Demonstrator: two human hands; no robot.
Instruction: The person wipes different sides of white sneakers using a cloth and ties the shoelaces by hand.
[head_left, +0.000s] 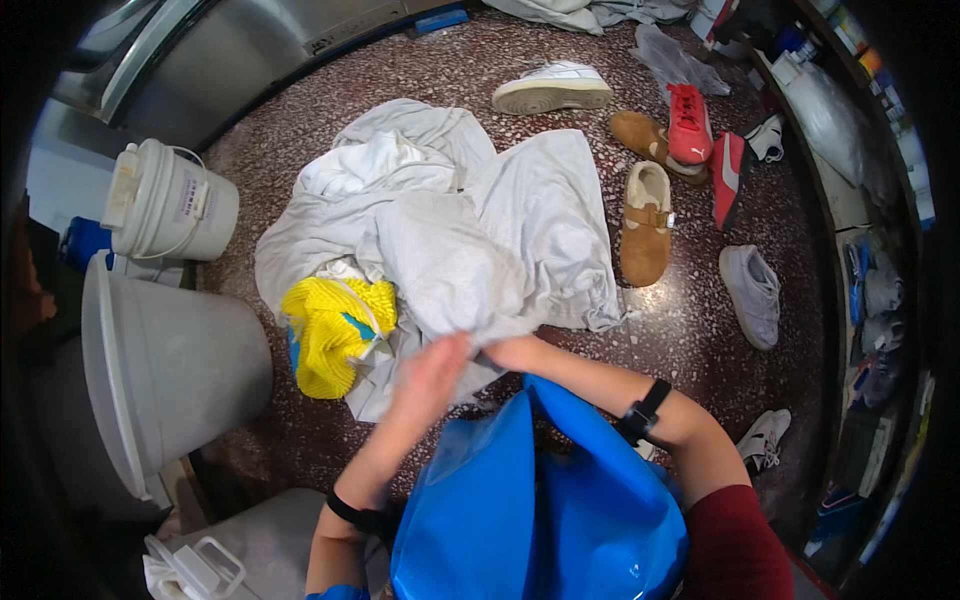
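Note:
A pile of white cloth (450, 255) lies on the floor in front of me, rumpled and spread out. My right hand (516, 352) is at its near edge, gripping a gathered part, with the fingers mostly hidden by fabric. Motion blurs my left hand (431, 375). Its fingertips meet the same edge just left of the right hand, and whether they grip it is unclear. To the left, a bunched yellow knitted cloth (330, 337) with some blue rests on the white fabric. A blue apron (480, 502) covers my lap and folds down the middle.
Along the left stand a lidded white bucket (180, 202), a large grey-white bin (187, 360) and another pale container (255, 540). Scattered at right are a brown clog (646, 240), red sneakers (688, 127) and white shoes (750, 296). A loaded shelf (840, 202) bounds the right side.

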